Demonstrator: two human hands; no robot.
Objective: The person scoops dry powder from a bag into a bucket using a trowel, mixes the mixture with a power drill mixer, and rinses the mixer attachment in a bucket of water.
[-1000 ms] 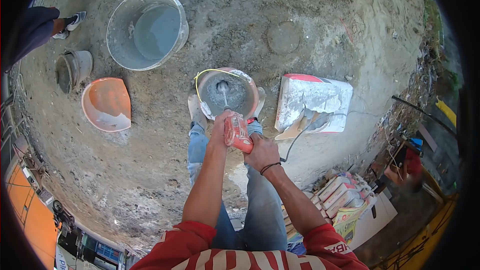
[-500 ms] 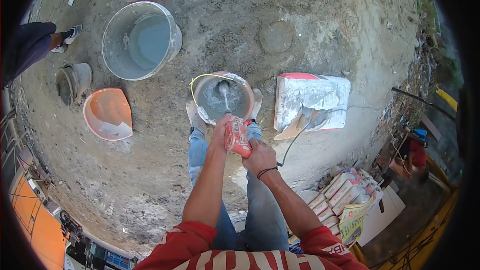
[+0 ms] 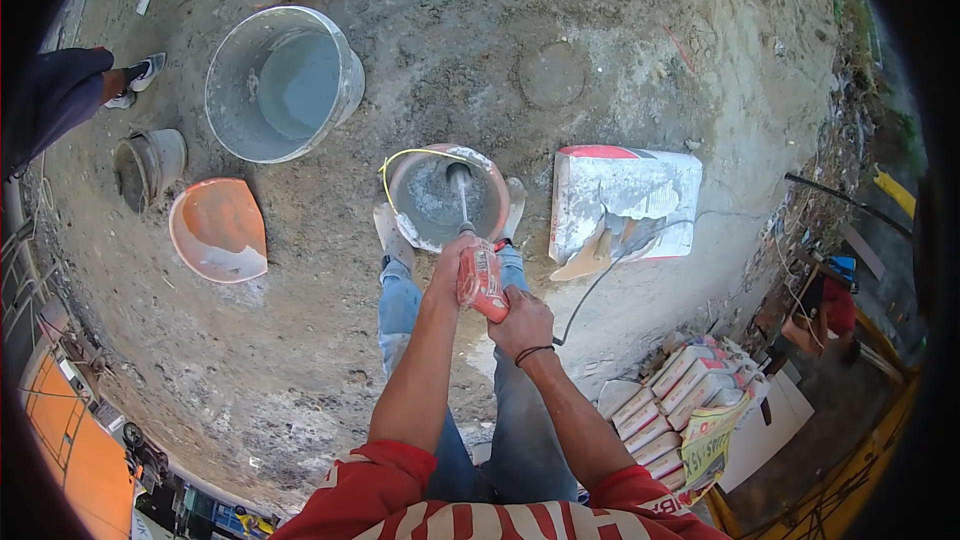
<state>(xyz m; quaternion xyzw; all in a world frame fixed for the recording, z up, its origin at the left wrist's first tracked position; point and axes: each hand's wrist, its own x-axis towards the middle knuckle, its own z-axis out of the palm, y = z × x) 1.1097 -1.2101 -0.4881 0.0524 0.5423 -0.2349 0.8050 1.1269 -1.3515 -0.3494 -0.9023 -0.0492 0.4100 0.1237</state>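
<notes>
A red power mixer [image 3: 482, 283] is held in both hands above a bucket [image 3: 497, 190] standing between my feet. My left hand [image 3: 447, 262] is wrapped round the front part of the tool, on its left side. My right hand [image 3: 524, 323] grips the rear handle, a dark band round that wrist. From the tool a metal shaft [image 3: 462, 202] runs down into grey mix [image 3: 428, 197]; its lower end is hidden there. A yellow handle [image 3: 390, 167] curves along the bucket's rim. The black cord [image 3: 577, 310] leads off to the right.
A torn white bag [image 3: 650, 190] lies to the right. On the left are a large tub of greyish water [image 3: 350, 90], a cut orange container [image 3: 215, 225] and a small bucket [image 3: 168, 155]. A person's leg [image 3: 115, 83] shows upper left, another person [image 3: 832, 315] far right. Bags [image 3: 690, 390] are stacked lower right.
The view tilted so the ground scene shifted down and slightly left at first. Most recently both hands and the mixer moved slightly right, and the shaft shifted right inside the bucket.
</notes>
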